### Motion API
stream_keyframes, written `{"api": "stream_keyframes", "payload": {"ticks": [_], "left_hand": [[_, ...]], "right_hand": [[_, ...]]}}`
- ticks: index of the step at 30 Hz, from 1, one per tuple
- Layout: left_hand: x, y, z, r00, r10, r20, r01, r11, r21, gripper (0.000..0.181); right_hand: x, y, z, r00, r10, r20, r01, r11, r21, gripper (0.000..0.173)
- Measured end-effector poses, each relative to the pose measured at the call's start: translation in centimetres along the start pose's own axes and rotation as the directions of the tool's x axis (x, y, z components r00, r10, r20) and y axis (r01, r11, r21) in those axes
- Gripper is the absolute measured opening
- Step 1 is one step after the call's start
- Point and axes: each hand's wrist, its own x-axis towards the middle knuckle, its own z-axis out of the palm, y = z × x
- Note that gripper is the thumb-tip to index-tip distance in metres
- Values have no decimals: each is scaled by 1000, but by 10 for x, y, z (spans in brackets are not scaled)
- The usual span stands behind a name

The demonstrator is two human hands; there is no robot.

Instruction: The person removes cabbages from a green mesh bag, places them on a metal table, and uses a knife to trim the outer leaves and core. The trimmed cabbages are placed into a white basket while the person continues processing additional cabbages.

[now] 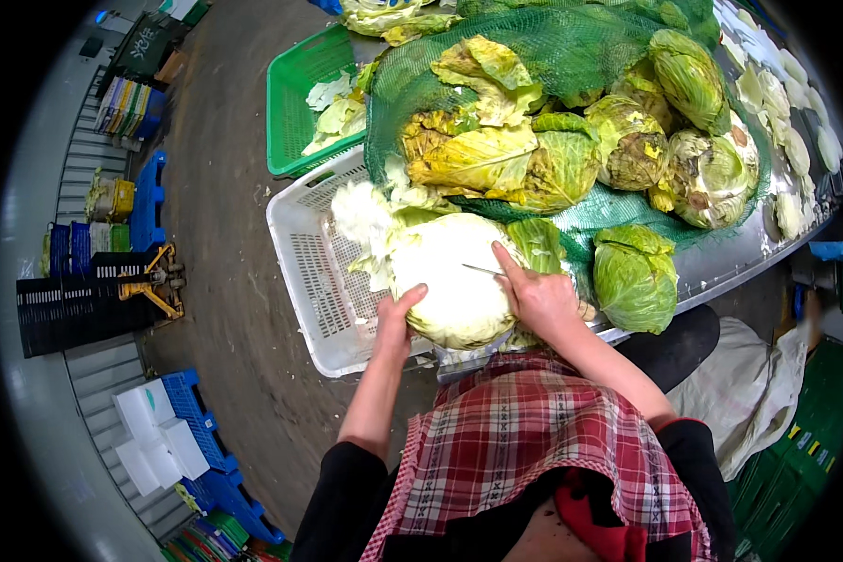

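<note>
A large pale cabbage head [456,281], its top strongly lit, rests in front of me at the table's edge. My left hand [395,319] grips its near left side, thumb on top. In my right hand [541,291] is a knife [481,269] with a thin blade lying over the cabbage, the index finger stretched out along it; a tan handle end shows below the palm. Loose pale leaves [365,218] hang at the cabbage's left, over a white plastic crate [309,309]. To the right of my right hand sits a green cabbage [636,277].
Behind the cabbage, green mesh netting [407,77] holds several cabbages with yellowed, browned leaves [474,158]. A green crate [281,119] with leaf scraps adjoins the white one. Pale leaf pieces lie along the metal table's [709,270] right side. A pallet jack [158,281] and blue pallets [147,204] stand left.
</note>
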Motion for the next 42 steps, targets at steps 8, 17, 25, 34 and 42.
{"api": "stream_keyframes", "payload": {"ticks": [8, 17, 25, 34, 42], "left_hand": [[-24, -15, 25, 990, 67, -127, -87, 985, -151, 60], [-36, -28, 42, 967, 80, -244, -138, 963, -233, 59], [-21, -47, 38, 951, 134, -280, -218, 930, -296, 53], [-25, -54, -4, 792, 544, -276, -224, 681, 698, 87], [47, 25, 8, 763, 637, -110, -199, 393, 898, 63]], "right_hand": [[-7, 6, 4, 994, 39, -104, -35, 999, 41, 53], [8, 9, -2, 994, 107, -34, -106, 994, 18, 44], [68, 15, -4, 976, 171, 137, -185, 978, 94, 34], [103, 5, -11, 964, 99, 249, -135, 982, 135, 52], [62, -1, 16, 991, 72, -109, -66, 996, 55, 59]]}}
